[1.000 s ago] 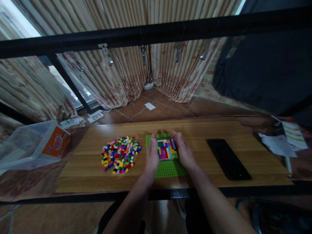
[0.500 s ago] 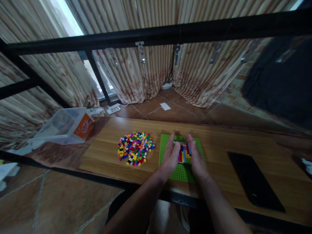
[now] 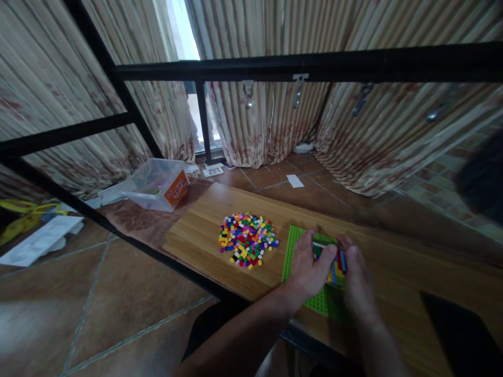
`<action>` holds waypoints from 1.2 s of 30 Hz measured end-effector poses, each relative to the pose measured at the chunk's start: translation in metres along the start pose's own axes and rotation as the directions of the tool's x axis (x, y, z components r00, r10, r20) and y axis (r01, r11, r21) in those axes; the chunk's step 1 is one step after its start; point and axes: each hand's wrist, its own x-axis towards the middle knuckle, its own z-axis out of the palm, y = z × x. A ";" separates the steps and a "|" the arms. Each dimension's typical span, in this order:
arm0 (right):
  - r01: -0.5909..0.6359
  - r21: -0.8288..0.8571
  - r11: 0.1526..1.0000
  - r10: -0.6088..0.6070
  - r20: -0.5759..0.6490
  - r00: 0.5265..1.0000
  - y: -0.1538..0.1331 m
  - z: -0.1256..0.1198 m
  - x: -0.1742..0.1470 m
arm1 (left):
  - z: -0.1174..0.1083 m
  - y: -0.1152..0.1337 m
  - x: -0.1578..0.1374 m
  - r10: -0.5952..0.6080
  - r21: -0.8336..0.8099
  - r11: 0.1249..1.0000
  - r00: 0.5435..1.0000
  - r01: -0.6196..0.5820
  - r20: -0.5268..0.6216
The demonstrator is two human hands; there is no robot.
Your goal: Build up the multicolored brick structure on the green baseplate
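Observation:
A green studded baseplate (image 3: pixel 291 254) lies on the wooden board, partly covered by my hands. Over it sits a block of multicoloured toy bricks (image 3: pixel 334 273), with blue, yellow, red and green rows showing between my hands. My left hand (image 3: pixel 310 269) grips its left side, the thumb laid across the top. On the opposite side, my right hand (image 3: pixel 357 275) is closed against the block, its fingers slightly blurred. Whether the block is pressed onto the baseplate or lifted off it, I cannot tell. Left of the baseplate is a pile of small loose bricks (image 3: pixel 247 238).
A clear plastic box (image 3: pixel 151 191) with an orange label stands beyond the left end of the wooden board (image 3: pixel 200 225). A dark flat panel (image 3: pixel 458 324) lies at the right. A black metal rail (image 3: pixel 275 68) crosses in front of curtains (image 3: pixel 251 136).
The view has turned left, so everything sits further right in it. My left thumb has moved over the top of the brick block, and my hands have gone from flat alongside to curled around it.

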 end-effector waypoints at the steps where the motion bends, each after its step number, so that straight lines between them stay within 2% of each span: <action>1: -0.013 -0.034 0.999 0.011 -0.046 0.999 -0.003 -0.001 0.000 | -0.002 0.005 0.000 0.008 0.018 1.000 0.999 -0.008 -0.033; 4: -0.040 -0.209 0.977 -0.019 -0.275 0.961 -0.014 -0.001 -0.003 | -0.013 0.014 0.004 0.022 0.053 0.998 0.990 -0.015 -0.141; 5: -0.020 -0.283 0.959 -0.078 -0.332 0.940 -0.020 0.001 -0.006 | -0.019 0.016 0.007 0.023 0.044 0.999 0.984 -0.016 -0.176; 7: 0.125 -0.355 0.927 -0.254 -0.344 0.904 -0.032 0.009 -0.014 | -0.033 0.015 0.014 0.021 -0.016 1.000 0.969 -0.026 -0.245; 8: 0.195 -0.343 0.919 -0.310 -0.322 0.894 -0.038 0.016 -0.019 | -0.042 0.014 0.018 0.011 -0.068 0.997 0.958 -0.031 -0.287; 9: 0.245 -0.332 0.911 -0.337 -0.258 0.905 -0.044 0.024 -0.025 | -0.051 0.013 0.023 -0.011 -0.126 0.991 0.938 -0.035 -0.347; 10: 0.309 -0.322 0.895 -0.366 -0.134 0.921 -0.049 0.034 -0.031 | -0.061 0.012 0.027 -0.050 -0.193 0.981 0.906 -0.035 -0.419; 12: 0.437 -0.254 0.863 -0.428 0.092 0.899 -0.055 0.056 -0.042 | -0.082 0.011 0.036 -0.161 -0.341 0.939 0.825 -0.040 -0.542; 13: 0.460 -0.240 0.855 -0.426 0.184 0.886 -0.056 0.067 -0.046 | -0.091 0.011 0.038 -0.207 -0.414 0.908 0.797 -0.059 -0.567; 15: 0.457 -0.231 0.859 -0.387 0.293 0.874 -0.055 0.084 -0.051 | -0.108 0.012 0.040 -0.283 -0.547 0.831 0.774 -0.097 -0.567; 19: 0.396 -0.314 0.863 -0.296 0.321 0.900 -0.048 0.099 -0.053 | -0.130 0.017 0.036 -0.358 -0.719 0.678 0.786 -0.153 -0.504; 21: 0.395 -0.339 0.854 -0.282 0.337 0.898 -0.046 0.103 -0.053 | -0.138 0.019 0.034 -0.376 -0.758 0.632 0.790 -0.164 -0.484; 25: 0.416 -0.362 0.834 -0.290 0.354 0.889 -0.044 0.116 -0.056 | -0.146 0.021 0.034 -0.392 -0.798 0.578 0.800 -0.171 -0.455; 30: 0.393 -0.430 0.813 -0.266 0.326 0.907 -0.042 0.132 -0.059 | -0.150 0.023 0.034 -0.417 -0.835 0.523 0.804 -0.169 -0.424; 33: 0.390 -0.453 0.802 -0.260 0.323 0.910 -0.040 0.135 -0.059 | -0.153 0.024 0.033 -0.415 -0.846 0.500 0.807 -0.183 -0.420; 36: 0.395 -0.454 0.799 -0.264 0.325 0.908 -0.040 0.134 -0.059 | -0.157 0.026 0.032 -0.433 -0.846 0.496 0.789 -0.194 -0.435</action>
